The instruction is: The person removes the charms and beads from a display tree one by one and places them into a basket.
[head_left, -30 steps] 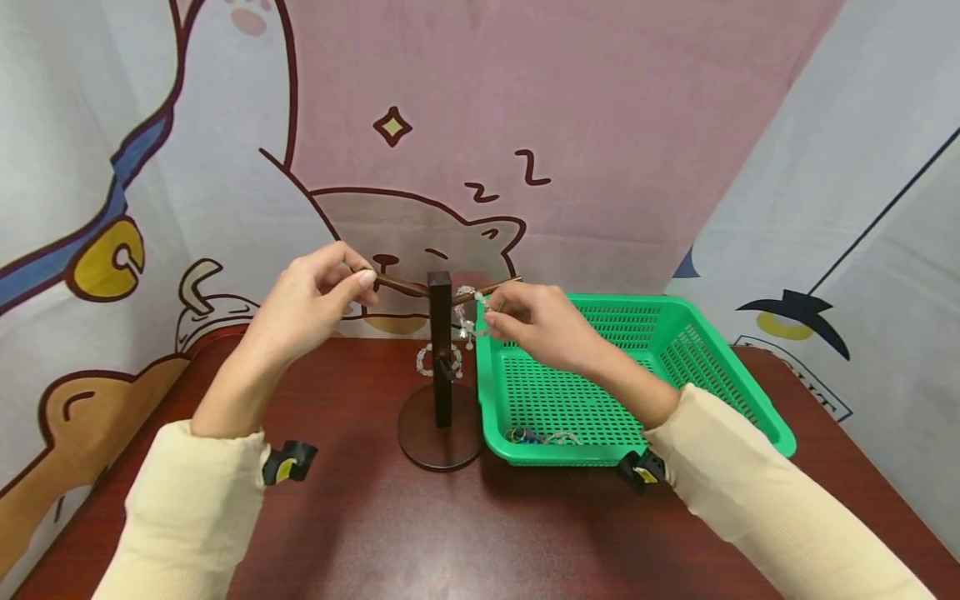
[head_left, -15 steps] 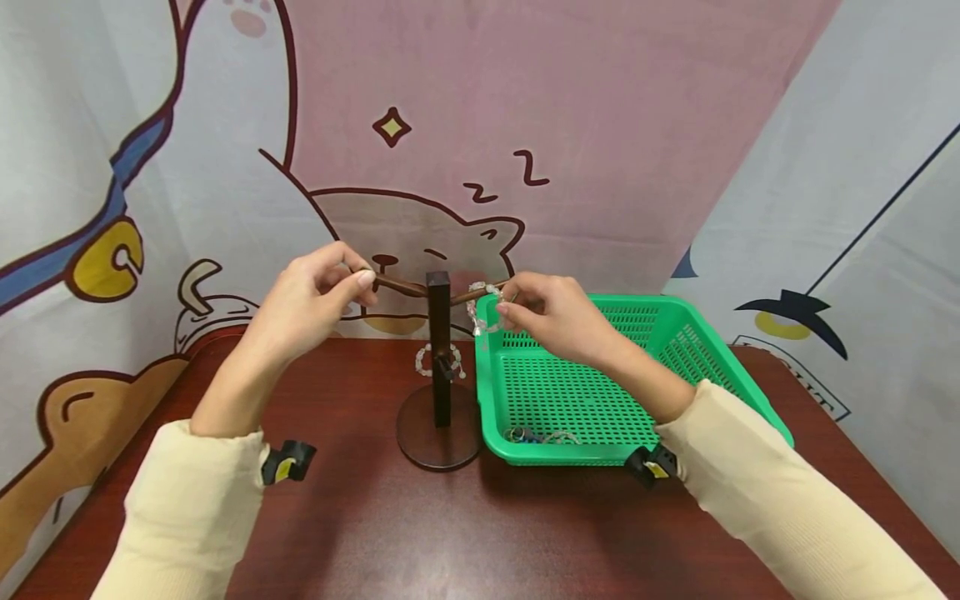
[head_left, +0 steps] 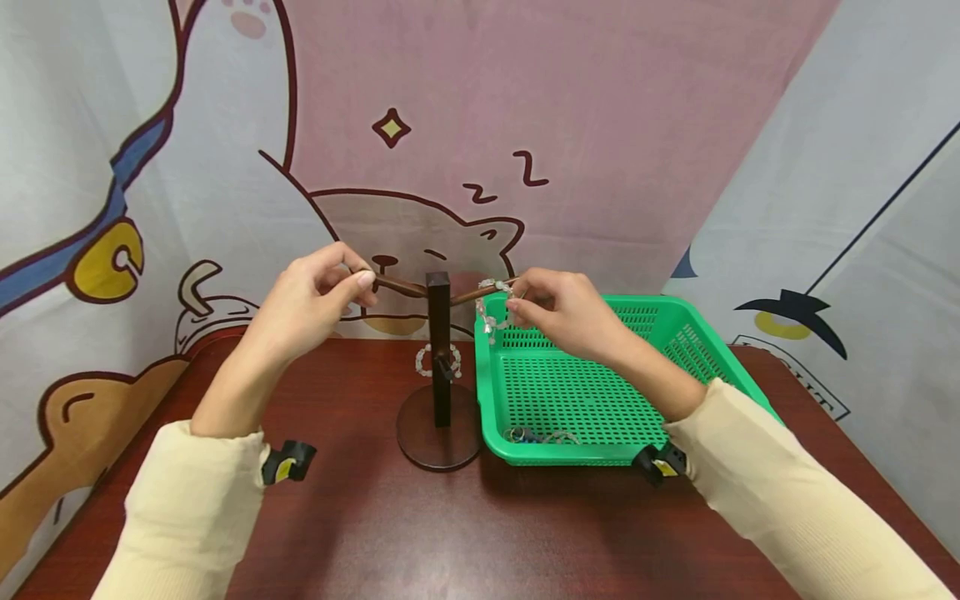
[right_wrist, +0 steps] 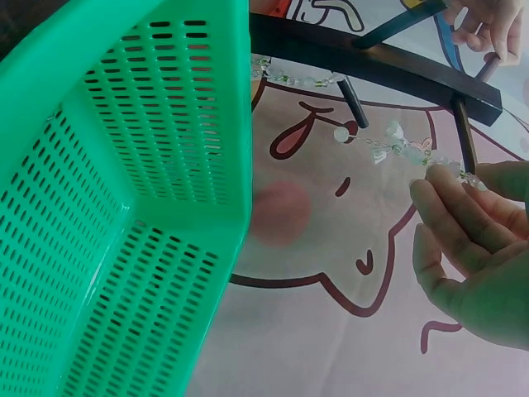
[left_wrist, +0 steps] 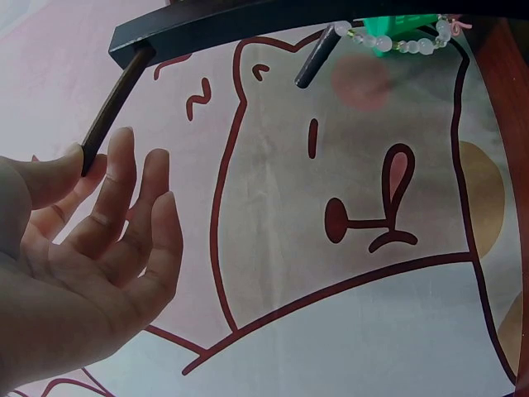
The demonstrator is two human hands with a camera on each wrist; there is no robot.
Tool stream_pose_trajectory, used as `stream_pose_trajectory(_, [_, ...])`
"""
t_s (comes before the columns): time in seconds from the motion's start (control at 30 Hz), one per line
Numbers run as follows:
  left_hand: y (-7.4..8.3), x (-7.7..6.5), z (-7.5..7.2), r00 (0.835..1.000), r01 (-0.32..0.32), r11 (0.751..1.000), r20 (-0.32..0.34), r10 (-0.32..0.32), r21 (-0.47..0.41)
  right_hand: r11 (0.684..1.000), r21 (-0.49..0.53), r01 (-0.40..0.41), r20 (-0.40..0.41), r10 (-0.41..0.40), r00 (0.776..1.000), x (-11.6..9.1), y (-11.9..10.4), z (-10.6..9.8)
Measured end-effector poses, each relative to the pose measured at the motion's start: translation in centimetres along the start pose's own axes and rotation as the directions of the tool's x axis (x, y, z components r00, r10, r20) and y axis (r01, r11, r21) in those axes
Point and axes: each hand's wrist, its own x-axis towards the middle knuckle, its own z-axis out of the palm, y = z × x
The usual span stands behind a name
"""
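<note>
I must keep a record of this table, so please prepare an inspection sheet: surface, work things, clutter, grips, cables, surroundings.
Surface: glossy reddish-brown table.
Work things: dark brown round-based stand, upright; clear beaded bracelet at its upper right arm; pale beaded bracelet hanging at its lower peg; green perforated plastic basket to the right.
Clutter: small pieces inside the basket, too small to identify.
Grips, bare hands: left grip pinches the upper left arm; right grip pinches the clear bracelet.
Cables: nothing seen.
Surroundings: pink-and-white cartoon-printed fabric backdrop.
</note>
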Motion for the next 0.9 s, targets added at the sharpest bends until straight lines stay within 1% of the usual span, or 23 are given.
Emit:
stream_pose_trajectory(0.3, [-0.1, 0.0, 0.0, 1.0, 0.001, 1.0, 0.002, -0.001, 0.014, 0.999, -0.012, -0.032, -0.016, 0.031, 0.999, -0.2, 0.3, -0.4])
stream_pose_trajectory(0.9, [0.0, 0.0, 0.0, 1.0, 0.003, 1.0, 0.003, -0.003, 0.006, 0.999, -0.039, -0.014, -0.039, 0.012, 0.999, -0.5, 0.7, -1.7])
